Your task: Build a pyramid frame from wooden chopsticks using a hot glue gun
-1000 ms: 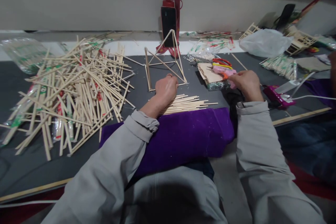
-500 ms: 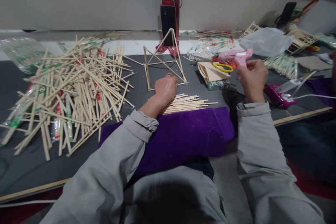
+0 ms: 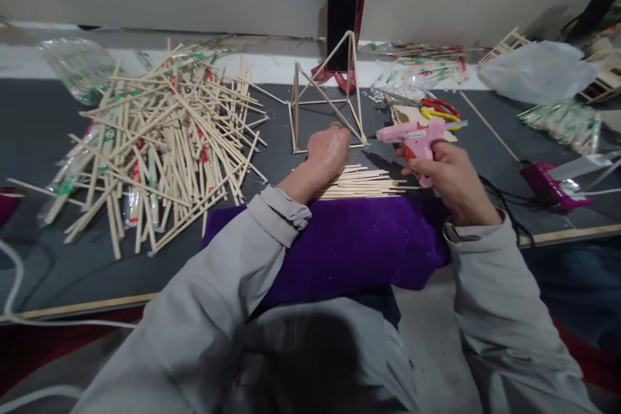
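Note:
A frame of wooden chopsticks [image 3: 360,113], joined into a peaked open shape, stands on the dark table. My left hand [image 3: 326,154] is closed on its front bottom stick, the fingertips mostly hidden behind the hand. In my right hand [image 3: 453,174] is a pink hot glue gun [image 3: 412,136], its fingers wrapped round the grip and trigger. The gun's nozzle points left, close to the frame's front right corner; whether they touch I cannot tell. Just below the frame lies a row of loose chopsticks [image 3: 371,182], beside a purple cloth [image 3: 339,239].
A big heap of chopsticks [image 3: 165,149], some in wrappers, covers the left side. Behind the frame, a phone [image 3: 340,26] leans on a red-capped bottle. Scissors [image 3: 439,108] lie beyond the glue gun. To the right are a plastic bag [image 3: 536,71] and a magenta device [image 3: 553,187] with a cable.
My right hand has brought the glue gun left and nearer, from beside the scissors to the frame's right corner. My left hand stays at the frame's front. The view has shifted.

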Tool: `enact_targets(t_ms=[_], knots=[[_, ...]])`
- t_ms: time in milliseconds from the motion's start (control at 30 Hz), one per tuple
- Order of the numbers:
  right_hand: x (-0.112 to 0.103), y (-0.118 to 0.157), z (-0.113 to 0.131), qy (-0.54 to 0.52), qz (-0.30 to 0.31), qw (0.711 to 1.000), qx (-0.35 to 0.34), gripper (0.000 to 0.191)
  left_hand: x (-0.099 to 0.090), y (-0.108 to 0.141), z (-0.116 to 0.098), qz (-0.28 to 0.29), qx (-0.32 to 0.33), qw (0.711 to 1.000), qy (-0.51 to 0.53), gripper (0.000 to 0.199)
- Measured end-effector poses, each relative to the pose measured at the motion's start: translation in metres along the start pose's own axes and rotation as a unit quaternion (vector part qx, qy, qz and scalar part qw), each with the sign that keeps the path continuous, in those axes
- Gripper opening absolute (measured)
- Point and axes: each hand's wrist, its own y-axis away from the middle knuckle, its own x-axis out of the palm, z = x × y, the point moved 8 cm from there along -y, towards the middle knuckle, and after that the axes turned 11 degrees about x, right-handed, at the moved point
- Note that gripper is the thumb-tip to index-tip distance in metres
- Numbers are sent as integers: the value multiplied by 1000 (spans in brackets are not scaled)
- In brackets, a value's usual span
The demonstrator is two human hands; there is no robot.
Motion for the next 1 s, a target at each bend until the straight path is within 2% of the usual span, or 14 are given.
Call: enact_targets(t_ms=[100,267,433,600,733,1000], knots=[[3,-3,-4,2,4,1000,-7,23,0,0,0,1,-1,1000,0,36],[1,-11,-11,-23,-1,997,-77,20,-2,0,-1,6,7,1000,-4,36],[7,-14,-11,25,-13,991,-129,20,-3,0,-1,11,3,1000,6,35],[12,-15,-10,87,-31,980,-179,34,-4,-1,0,6,-2,1000,10,36],[13,-19,-14,133,-59,972,-184,47,-4,-1,0,3,0,1000,12,37],[16,-14,-6,206,-74,950,-222,53,-4,0,-1,4,1,1000,20,37]])
